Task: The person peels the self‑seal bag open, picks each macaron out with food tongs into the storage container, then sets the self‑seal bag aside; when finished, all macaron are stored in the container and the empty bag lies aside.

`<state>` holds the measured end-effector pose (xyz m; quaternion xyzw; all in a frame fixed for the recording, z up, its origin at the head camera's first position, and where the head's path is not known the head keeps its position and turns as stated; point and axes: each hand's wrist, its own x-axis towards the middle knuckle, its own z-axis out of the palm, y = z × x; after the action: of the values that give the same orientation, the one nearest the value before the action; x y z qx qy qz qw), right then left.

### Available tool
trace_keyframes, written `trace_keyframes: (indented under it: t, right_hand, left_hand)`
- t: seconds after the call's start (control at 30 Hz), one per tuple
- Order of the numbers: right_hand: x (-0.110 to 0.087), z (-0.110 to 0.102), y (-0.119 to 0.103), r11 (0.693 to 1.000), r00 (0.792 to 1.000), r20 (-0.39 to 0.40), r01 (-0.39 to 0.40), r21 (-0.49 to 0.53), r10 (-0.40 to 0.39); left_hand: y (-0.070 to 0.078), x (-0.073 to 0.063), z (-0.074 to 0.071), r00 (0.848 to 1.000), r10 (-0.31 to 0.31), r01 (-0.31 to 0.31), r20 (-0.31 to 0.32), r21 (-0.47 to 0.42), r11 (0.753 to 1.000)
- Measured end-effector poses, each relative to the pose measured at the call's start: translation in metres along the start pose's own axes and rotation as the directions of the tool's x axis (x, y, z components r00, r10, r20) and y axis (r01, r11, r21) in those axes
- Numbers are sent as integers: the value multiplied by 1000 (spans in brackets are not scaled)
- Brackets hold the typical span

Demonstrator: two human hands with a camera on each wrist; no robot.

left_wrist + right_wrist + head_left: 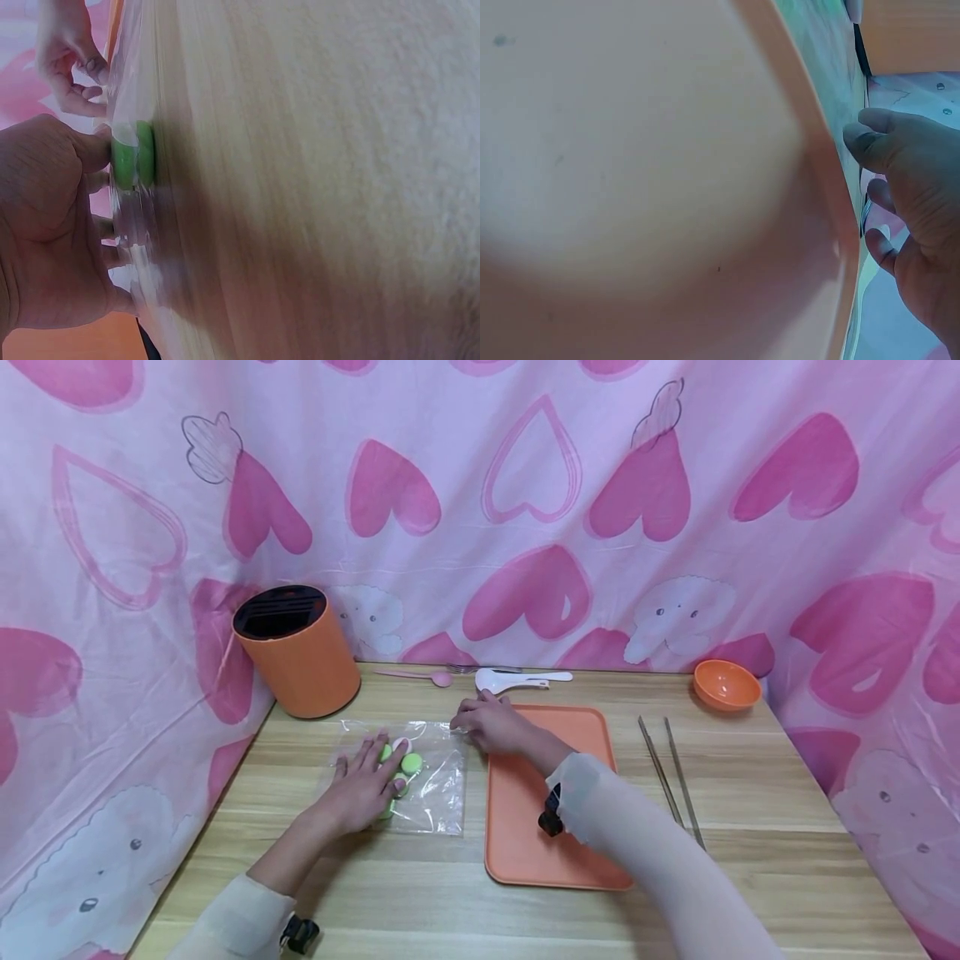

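Note:
A clear plastic bag (438,789) lies flat on the table, with several round green and white pieces (412,764) inside. My left hand (362,793) rests palm down on the bag, its fingers spread over some of the pieces. From the left wrist, a green piece (135,156) shows under the plastic near the fingertips. My right hand (495,727) reaches across the orange tray (551,852) and pinches the bag's upper right corner between thumb and forefinger. In the right wrist view that hand (922,202) has its other fingers bent beside the tray rim.
An orange knife block (303,660) stands at the back left. Along the back edge lie a pink spoon (441,678), a fork (461,668) and a white spoon (495,682). Metal chopsticks (678,777) lie right of the tray; an orange bowl (726,687) sits at the back right.

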<state>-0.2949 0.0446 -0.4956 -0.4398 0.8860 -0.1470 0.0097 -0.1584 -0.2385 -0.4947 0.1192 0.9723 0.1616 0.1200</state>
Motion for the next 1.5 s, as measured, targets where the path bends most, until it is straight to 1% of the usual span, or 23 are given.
trace_keyframes:
  t: [0.17, 0.33, 0.43, 0.57, 0.63, 0.73, 0.87, 1.03, 1.3, 1.4, 1.5]
  right_hand:
    - [1, 0, -2, 1000, 1000, 10, -7, 3, 7]
    - [-1, 0, 1, 1000, 1000, 20, -2, -16, 3]
    - [-3, -1, 2, 1000, 1000, 16, 1, -18, 0]
    - [-5, -3, 1, 1000, 1000, 7, 3, -8, -3]
    - [-6, -3, -1, 1000, 1000, 8, 13, -11, -13]
    - [-7, -3, -6, 999, 999, 10, 50, -14, -49]
    - [-7, -2, -13, 996, 996, 16, 89, -27, -89]
    - [-8, 0, -14, 997, 997, 29, 77, -28, -76]
    - [-14, 2, -5, 999, 999, 15, 35, -34, -34]
    - [-14, 0, -7, 999, 999, 26, 41, -25, -40]
    - [-14, -1, -12, 997, 996, 42, 75, -5, -74]
  left_hand:
    - [0, 1, 0, 1000, -3, 3, 1, 3, 1000]
    - [-1, 1, -1, 1000, -8, 8, 11, 8, 1000]
    - [-1, 0, -2, 1000, -12, 12, 14, 11, 1000]
    - [0, -1, -3, 1000, -8, 8, 2, 14, 1000]
    - [1, -1, -4, 1000, -5, 5, -5, 11, 1000]
    - [2, -2, -5, 1000, -1, 1, -18, 9, 1000]
    - [3, -2, -5, 1000, -4, 5, -20, 13, 1000]
    - [3, 0, -4, 1000, -14, 14, -2, 11, 1000]
    - [3, 0, -3, 1000, -27, 27, 10, 3, 1000]
    - [3, 0, -3, 1000, -27, 27, 10, 1, 1000]
    - [3, 0, -3, 1000, -24, 24, 9, 2, 1000]
